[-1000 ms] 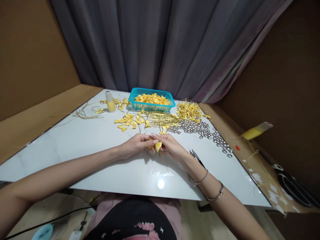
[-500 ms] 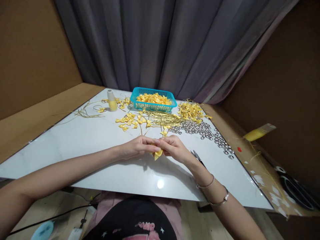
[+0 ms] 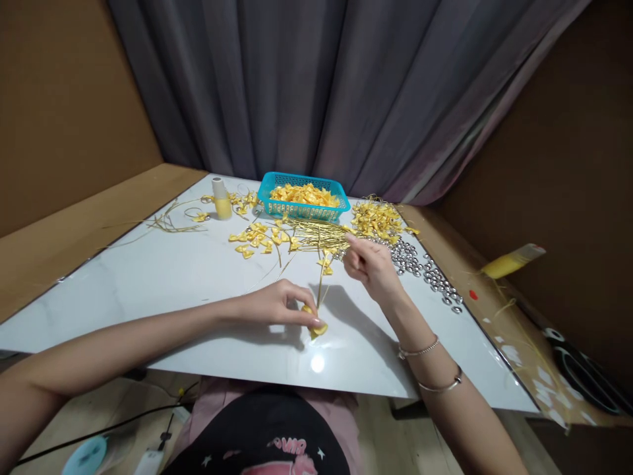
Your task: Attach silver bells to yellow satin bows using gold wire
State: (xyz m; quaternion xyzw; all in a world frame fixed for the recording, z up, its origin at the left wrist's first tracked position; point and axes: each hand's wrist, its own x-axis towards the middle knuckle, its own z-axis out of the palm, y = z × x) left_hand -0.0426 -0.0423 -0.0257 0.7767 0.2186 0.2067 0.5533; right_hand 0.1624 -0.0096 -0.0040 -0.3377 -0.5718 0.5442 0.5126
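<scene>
My left hand (image 3: 284, 305) is low over the near part of the white table, thumb and fingers pinched on a yellow ribbon bow (image 3: 320, 329). Gold cord ends (image 3: 320, 290) stick up from beside that bow. Farther out, my right hand (image 3: 370, 264) hovers at the right end of a bundle of gold cords (image 3: 316, 235), close to many silver beads (image 3: 408, 257). Its fingers are curled in with the index finger foremost; whether anything is between them is hidden. Loose yellow bows (image 3: 254, 237) lie beyond my left hand.
A blue basket (image 3: 304, 212) full of yellow bows stands at the back. To its right is a heap of corded bows (image 3: 378, 221). A spool of yellow thread (image 3: 222, 204) stands at the left, another spool (image 3: 514, 262) lies beyond the right edge. Curtain (image 3: 297, 86) hangs behind.
My right hand has let go of the bow and moved up and right to the cords and beads. My left hand has come slightly nearer, still pinching the bow. My right arm now hides the scissors.
</scene>
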